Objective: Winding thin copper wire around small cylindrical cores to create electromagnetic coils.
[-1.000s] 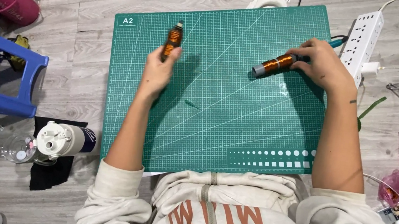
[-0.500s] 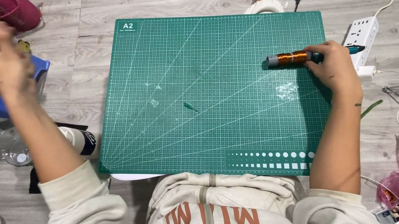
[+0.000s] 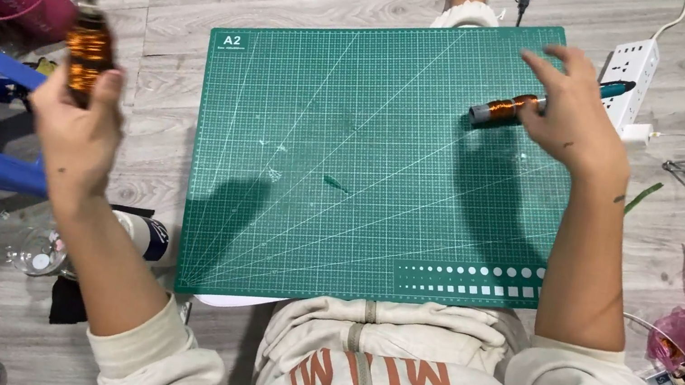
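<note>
Left hand (image 3: 77, 132) grips a copper coil (image 3: 87, 56); right hand (image 3: 569, 119), fingers loosely curled, apparently pinches another coil (image 3: 507, 109).

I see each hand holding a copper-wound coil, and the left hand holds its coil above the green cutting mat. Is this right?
Not quite. In the head view the left hand holds its copper coil beside the green cutting mat, over the wooden floor. The right hand does hold a second coil.

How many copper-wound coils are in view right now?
2. One coil is held up in the left hand, off the green cutting mat, over the floor. The other coil is in the right hand, above the mat's far right corner. None else visible.
</note>
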